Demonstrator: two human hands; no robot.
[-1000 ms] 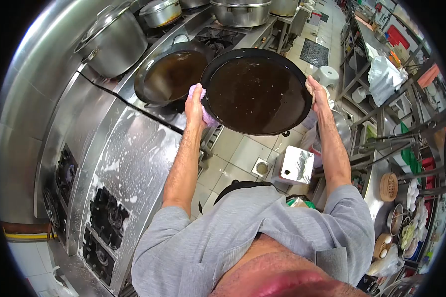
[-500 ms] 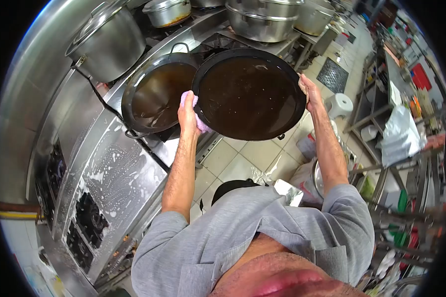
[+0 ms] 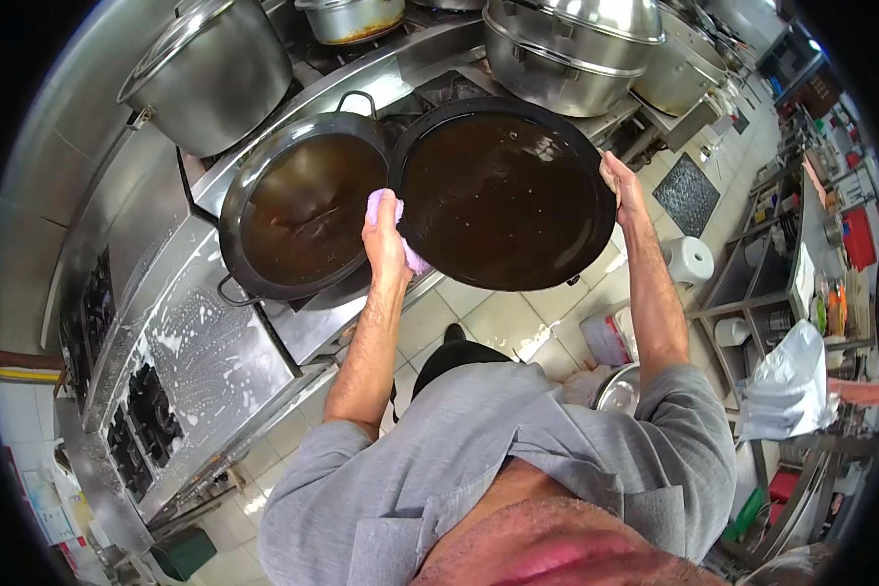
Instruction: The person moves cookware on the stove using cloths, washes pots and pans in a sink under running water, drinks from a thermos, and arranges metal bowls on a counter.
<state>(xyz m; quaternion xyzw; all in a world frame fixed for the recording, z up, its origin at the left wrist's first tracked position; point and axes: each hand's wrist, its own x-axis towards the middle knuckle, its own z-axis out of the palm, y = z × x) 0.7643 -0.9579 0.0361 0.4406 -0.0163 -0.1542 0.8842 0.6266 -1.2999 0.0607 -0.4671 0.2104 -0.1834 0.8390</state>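
Note:
A wide black pan [image 3: 503, 195] full of dark brown liquid is held up in front of me by its two sides. My left hand [image 3: 386, 242] is closed on its left side, with a pink cloth [image 3: 413, 256] between the palm and the rim. On the right side, my right hand [image 3: 625, 188] grips the rim; something pale shows at its fingers. Just left of the held pan, a dark wok [image 3: 308, 210] with loop handles sits on the stove and also holds brown liquid. The held pan hides part of the stove behind it.
Large steel pots [image 3: 210, 78] stand at the back left, and stacked steel pots [image 3: 557, 59] at the back. Soap suds cover the steel counter [image 3: 215, 342] at left. A white stool [image 3: 689, 261] and loaded shelves [image 3: 752, 283] are on the right.
The view has turned, and the wok and stove now appear farther left and nearer. Both hands keep hold of the pan, which now appears slightly lower and close beside the wok.

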